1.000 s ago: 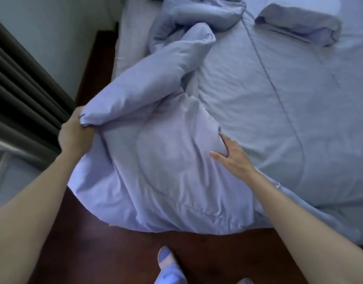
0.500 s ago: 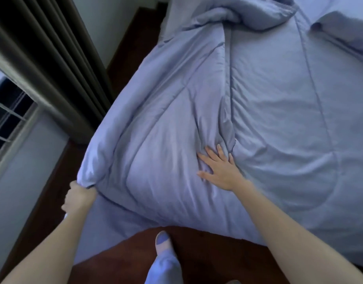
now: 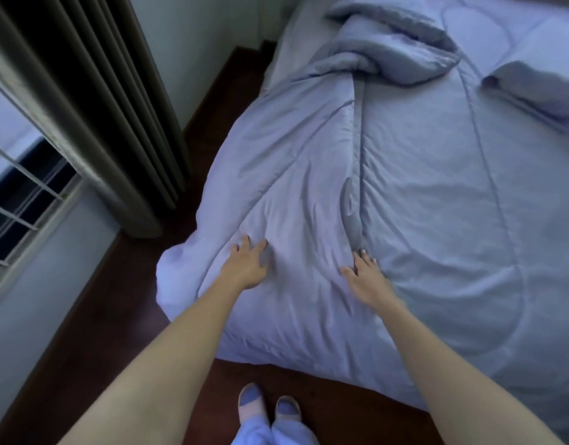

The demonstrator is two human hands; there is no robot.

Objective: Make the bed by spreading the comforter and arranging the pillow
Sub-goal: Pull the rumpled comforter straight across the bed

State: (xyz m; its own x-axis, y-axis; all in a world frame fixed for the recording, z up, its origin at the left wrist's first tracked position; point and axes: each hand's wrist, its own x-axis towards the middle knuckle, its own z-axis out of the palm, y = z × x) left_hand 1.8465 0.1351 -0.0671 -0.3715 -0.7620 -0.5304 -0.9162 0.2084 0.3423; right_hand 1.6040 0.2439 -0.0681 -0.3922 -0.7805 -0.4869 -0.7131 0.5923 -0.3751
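Bedroom: bed (image 3: 286, 56), comforter (image 3: 437, 187), curtain (image 3: 93, 101).

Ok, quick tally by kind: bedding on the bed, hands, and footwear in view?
comforter: 1
pillow: 1
hands, both flat on the comforter, left hand and right hand: 2
slippers: 2
Total: 6

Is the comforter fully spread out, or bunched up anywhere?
Partly spread. The comforter lies mostly flat at the near end, with a few creases, but its far end is bunched in a twisted heap.
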